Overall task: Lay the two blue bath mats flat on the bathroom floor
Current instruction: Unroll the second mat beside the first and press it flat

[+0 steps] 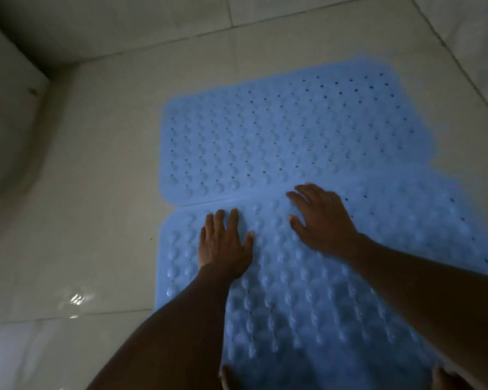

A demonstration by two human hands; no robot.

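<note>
**Bathroom tile floor (96,192): layout looking nearly done**

Both blue mats are lying on the tiles. The far mat (279,130) is sitting flat, and the near mat (307,305) is meeting it edge to edge along a seam. My read is that only the final smoothing is remaining. The left hand (223,246) and right hand (319,218) are pressing palms-down on the near mat beside the seam, fingers straight and spread, grasping nothing.

Left hand (223,246) and right hand (319,220) flat, fingers (233,219) spread, arms outstretched
</note>
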